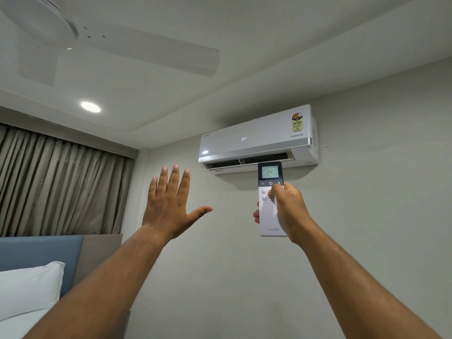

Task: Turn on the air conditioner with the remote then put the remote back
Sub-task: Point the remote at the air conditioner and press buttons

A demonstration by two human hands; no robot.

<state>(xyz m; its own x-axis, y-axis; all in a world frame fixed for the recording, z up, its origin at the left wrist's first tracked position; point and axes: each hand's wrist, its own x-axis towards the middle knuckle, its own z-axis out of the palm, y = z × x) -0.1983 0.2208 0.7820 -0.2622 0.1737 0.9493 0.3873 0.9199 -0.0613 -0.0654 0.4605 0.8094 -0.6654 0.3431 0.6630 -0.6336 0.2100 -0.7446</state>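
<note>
A white air conditioner [259,139] hangs high on the wall, its front display lit with 24 and its lower flap slightly open. Just below it my right hand [289,211] grips a white remote [269,211], held upright and aimed at the unit. The remote's screen reads 24, and my thumb rests on the buttons under the dark strip with the power symbol. My left hand [171,204] is raised to the left of the remote, palm away from me, fingers spread, holding nothing.
A ceiling fan [102,37] hangs overhead at the upper left, near a lit round ceiling lamp [90,106]. Grey curtains [56,182] cover the left wall. A blue headboard [41,250] and a white pillow [27,287] sit at the lower left.
</note>
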